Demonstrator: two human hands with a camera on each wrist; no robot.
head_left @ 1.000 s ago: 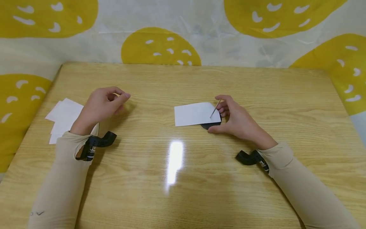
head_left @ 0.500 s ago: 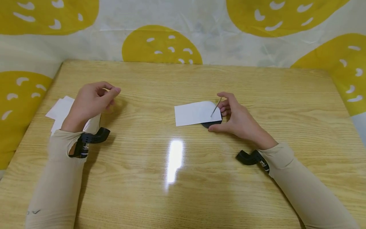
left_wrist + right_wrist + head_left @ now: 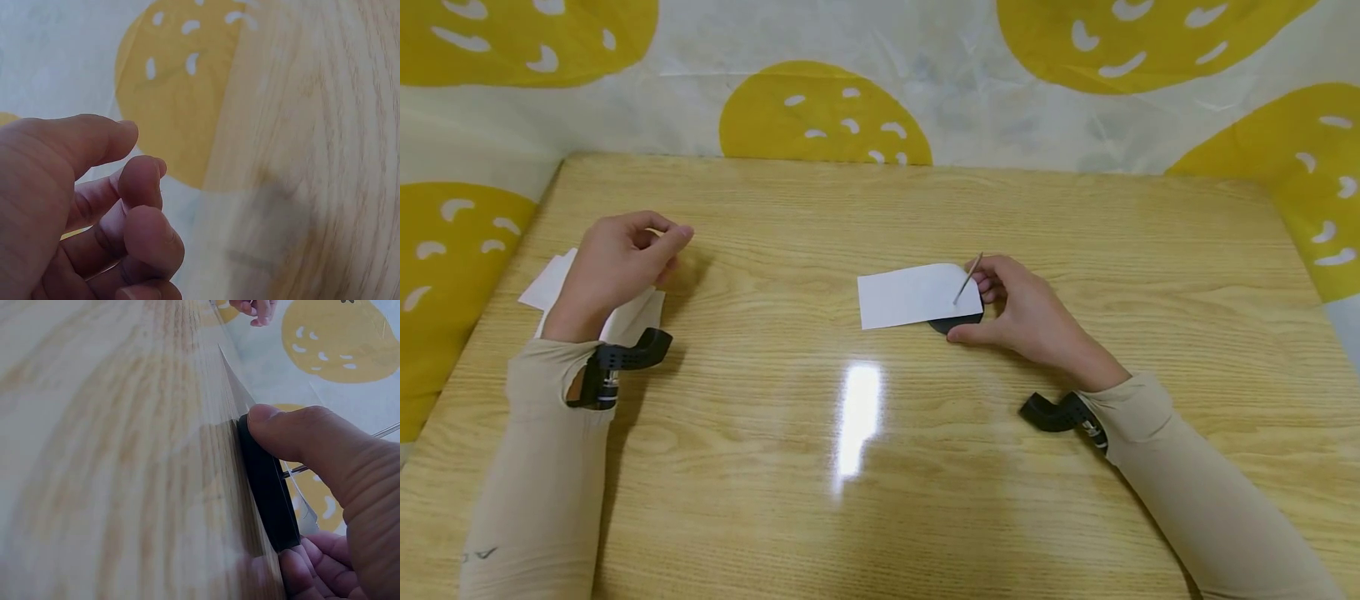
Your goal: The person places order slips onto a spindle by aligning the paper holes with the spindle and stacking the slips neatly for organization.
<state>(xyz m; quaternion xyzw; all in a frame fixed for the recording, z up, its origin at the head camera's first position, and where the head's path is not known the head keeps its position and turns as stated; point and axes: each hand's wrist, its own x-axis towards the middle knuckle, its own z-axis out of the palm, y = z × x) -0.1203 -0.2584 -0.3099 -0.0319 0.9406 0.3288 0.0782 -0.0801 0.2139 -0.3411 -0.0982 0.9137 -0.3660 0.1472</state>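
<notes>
A white paper slip (image 3: 906, 297) lies on a receipt spike, whose thin metal rod (image 3: 971, 275) stands up through the slip's right part. Under the slip shows the spike's round black base (image 3: 957, 324). My right hand (image 3: 1033, 317) grips that base, thumb on the near edge and fingers on the far side. In the right wrist view the thumb presses the rim of the base (image 3: 265, 487). Over at the left, my left hand (image 3: 613, 265) hovers above several white paper slips (image 3: 634, 320), partly hiding them. Its fingers are loosely curled and hold nothing.
The wooden table (image 3: 760, 417) carries a bright light reflection near its middle. Behind and to the sides hangs a white cloth (image 3: 970, 100) with large yellow shapes. Each wrist wears a black camera mount (image 3: 636, 350).
My left hand has moved leftward, over the loose slips. The right hand keeps its grip on the base, while its index finger has come down from beside the rod's top.
</notes>
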